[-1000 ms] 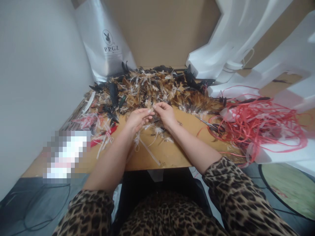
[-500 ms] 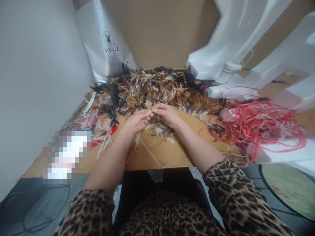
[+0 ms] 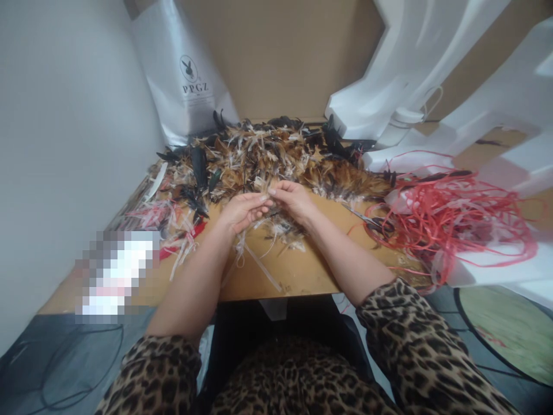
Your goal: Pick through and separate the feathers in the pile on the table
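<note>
In front of a heap of brown, white and black feathers (image 3: pixel 259 150), my two hands meet with fingertips nearly touching. My left hand (image 3: pixel 244 211) pinches the base of a small pale brown feather (image 3: pixel 262 184) between thumb and forefinger. From the other side, my right hand (image 3: pixel 292 200) closes thumb and finger on the same feather, whose lower end is hidden by the fingertips. Beneath the hands lie loose feather tufts (image 3: pixel 289 235) and thin white strips (image 3: pixel 259 268) on the wooden table (image 3: pixel 311 276).
Red ribbon (image 3: pixel 466 225) lies tangled at the right, with scissors (image 3: pixel 360 215) beside it. Pink and white scraps (image 3: pixel 151 213) and a blurred-out bright object (image 3: pixel 121 274) are at the left. A silver bag (image 3: pixel 173 86) stands behind; white foam pieces (image 3: pixel 415 52) rise at back right.
The feather tip between my fingers sits slightly lower and is less spread out. My right fingertips have shifted a little; both arms stay almost in place.
</note>
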Demonstrator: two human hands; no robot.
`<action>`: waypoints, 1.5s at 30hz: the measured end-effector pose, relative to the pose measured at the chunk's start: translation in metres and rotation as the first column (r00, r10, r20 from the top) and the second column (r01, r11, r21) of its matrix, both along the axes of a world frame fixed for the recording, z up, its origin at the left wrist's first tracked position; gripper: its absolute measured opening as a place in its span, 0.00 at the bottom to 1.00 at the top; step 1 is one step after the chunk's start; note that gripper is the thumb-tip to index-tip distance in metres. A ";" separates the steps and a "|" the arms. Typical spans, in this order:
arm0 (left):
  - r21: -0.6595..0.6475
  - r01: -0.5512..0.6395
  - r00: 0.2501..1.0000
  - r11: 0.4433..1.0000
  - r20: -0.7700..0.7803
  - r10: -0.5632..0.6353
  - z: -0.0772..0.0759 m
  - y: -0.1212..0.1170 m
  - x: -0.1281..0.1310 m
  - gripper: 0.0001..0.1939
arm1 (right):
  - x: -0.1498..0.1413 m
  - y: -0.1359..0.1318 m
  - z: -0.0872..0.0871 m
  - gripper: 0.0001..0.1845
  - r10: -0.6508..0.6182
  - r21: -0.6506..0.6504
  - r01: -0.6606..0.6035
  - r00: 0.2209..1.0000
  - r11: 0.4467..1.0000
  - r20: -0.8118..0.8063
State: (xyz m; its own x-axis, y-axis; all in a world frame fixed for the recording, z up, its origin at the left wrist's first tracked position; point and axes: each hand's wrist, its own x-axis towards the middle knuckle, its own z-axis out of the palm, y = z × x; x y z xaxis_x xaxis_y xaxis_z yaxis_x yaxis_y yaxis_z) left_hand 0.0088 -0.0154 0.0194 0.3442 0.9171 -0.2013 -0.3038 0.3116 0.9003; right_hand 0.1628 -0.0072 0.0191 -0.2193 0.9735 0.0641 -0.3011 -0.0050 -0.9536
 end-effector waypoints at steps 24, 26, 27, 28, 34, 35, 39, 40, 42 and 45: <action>0.200 -0.067 0.951 0.977 -0.283 0.123 0.004 -0.004 0.006 0.13 | -0.001 0.000 -0.005 0.15 -0.016 0.007 0.016 0.997 1.000 0.072; 0.192 -0.059 0.961 0.980 -0.254 0.108 0.003 -0.004 0.006 0.14 | -0.002 0.000 -0.004 0.16 -0.004 -0.017 0.005 0.999 1.000 0.038; 0.185 -0.051 0.968 0.981 -0.233 0.094 0.003 -0.004 0.006 0.14 | -0.002 0.000 -0.003 0.16 0.004 -0.033 -0.003 1.000 0.999 0.016; 0.177 -0.038 0.975 0.983 -0.209 0.075 0.003 -0.005 0.005 0.14 | -0.002 0.000 -0.002 0.16 0.014 -0.051 -0.014 1.000 0.999 -0.008; 0.141 0.054 0.997 0.989 -0.069 -0.044 0.003 -0.004 -0.001 0.14 | 0.001 0.000 0.002 0.17 0.056 -0.121 -0.071 0.990 0.990 -0.127; 0.135 0.062 0.996 0.989 -0.067 -0.054 0.003 -0.004 -0.002 0.15 | 0.001 0.001 0.002 0.17 0.059 -0.123 -0.076 0.989 0.989 -0.135; 0.134 0.064 0.991 0.989 -0.124 -0.048 0.005 -0.005 -0.003 0.15 | 0.001 0.001 0.000 0.16 0.054 -0.113 -0.066 0.993 0.991 -0.105; 0.139 0.061 0.989 0.988 -0.140 -0.041 0.005 -0.005 -0.003 0.15 | 0.001 0.001 -0.001 0.16 0.048 -0.107 -0.057 0.995 0.993 -0.083; 0.148 0.057 0.985 0.987 -0.167 -0.032 0.005 -0.005 -0.002 0.15 | 0.001 0.001 -0.002 0.16 0.032 -0.089 -0.035 0.999 0.995 -0.031; 0.137 0.055 0.981 0.989 -0.190 -0.028 0.003 -0.004 -0.001 0.14 | -0.001 0.001 -0.005 0.16 0.009 -0.042 -0.007 0.999 0.999 0.045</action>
State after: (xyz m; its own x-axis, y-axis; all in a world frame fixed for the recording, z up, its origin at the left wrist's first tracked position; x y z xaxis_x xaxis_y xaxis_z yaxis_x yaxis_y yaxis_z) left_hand 0.0079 -0.0195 0.0223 0.3507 0.9267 -0.1350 -0.1154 0.1858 0.9758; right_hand 0.1621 -0.0064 0.0145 -0.2286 0.9734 0.0133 -0.2577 -0.0473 -0.9651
